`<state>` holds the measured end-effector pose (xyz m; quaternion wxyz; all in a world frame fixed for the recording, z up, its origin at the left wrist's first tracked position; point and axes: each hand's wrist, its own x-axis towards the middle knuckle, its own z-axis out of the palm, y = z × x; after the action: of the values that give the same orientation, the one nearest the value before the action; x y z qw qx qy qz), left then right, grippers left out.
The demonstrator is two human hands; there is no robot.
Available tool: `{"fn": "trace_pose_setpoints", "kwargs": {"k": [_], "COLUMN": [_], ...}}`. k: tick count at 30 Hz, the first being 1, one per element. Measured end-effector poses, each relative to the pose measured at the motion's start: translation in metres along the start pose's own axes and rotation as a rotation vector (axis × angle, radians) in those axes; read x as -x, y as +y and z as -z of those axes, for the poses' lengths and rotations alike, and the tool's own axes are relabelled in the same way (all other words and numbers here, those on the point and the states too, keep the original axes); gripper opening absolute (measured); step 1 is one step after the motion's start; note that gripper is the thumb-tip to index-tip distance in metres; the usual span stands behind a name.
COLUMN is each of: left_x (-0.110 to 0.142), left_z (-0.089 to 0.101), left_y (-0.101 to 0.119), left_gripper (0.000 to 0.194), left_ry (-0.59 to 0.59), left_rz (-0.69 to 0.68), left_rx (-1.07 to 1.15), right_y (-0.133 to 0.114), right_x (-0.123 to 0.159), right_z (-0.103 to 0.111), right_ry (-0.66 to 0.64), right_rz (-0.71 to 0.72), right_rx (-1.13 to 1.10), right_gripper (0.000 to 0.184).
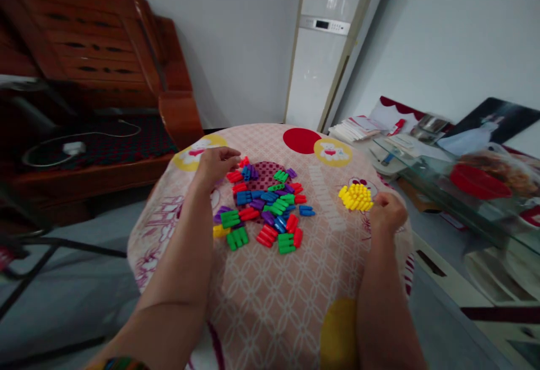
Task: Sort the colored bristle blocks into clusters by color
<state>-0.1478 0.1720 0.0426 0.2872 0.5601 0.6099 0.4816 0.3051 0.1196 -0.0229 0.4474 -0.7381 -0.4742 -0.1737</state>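
Observation:
My left hand (214, 166) hovers at the left edge of a loose pile of plastic building blocks, fingers stretched towards a small red block (244, 161). Its thumb and fingertips are apart, and I see nothing held. In the pile lie green blocks (237, 238), red blocks (266, 235), blue blocks (306, 211) and purple ones (258, 204). One yellow block (220, 231) sits at its left. On the right, my right hand (388, 211) is closed, knuckles up, beside a tight cluster of yellow blocks (355, 197). Whatever its fingers pinch is hidden.
The blocks rest on a round table with a patterned cloth (270, 291). A wooden bench (97, 49) stands at the left. At the right, a glass shelf (422, 170) holds bags and papers. A tall white cabinet unit (314, 72) stands behind.

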Motion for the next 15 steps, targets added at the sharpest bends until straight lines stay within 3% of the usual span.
{"fn": "trace_pose_setpoints", "kwargs": {"k": [3,6,12,15], "left_x": [0.000,-0.001,-0.005,-0.007], "left_z": [0.012,0.015,0.011,0.010], "left_y": [-0.005,-0.009,-0.015,-0.017], "left_gripper": [0.016,0.012,0.011,0.012], "left_ry": [0.053,0.094,0.109,0.093], "left_rz": [0.050,0.067,0.038,0.026], "left_rx": [-0.011,0.018,0.074,0.098], "right_y": [-0.018,-0.058,-0.181,-0.229], "right_x": [0.007,0.028,0.120,0.168], "right_z": [-0.008,-0.013,0.008,0.020], "right_ry": [0.002,-0.092,-0.415,-0.648], "right_rz": [0.075,0.235,0.850,1.182], "right_rx": [-0.099,-0.197,-0.503,-0.501], "right_gripper": [0.028,0.026,0.029,0.024]}}
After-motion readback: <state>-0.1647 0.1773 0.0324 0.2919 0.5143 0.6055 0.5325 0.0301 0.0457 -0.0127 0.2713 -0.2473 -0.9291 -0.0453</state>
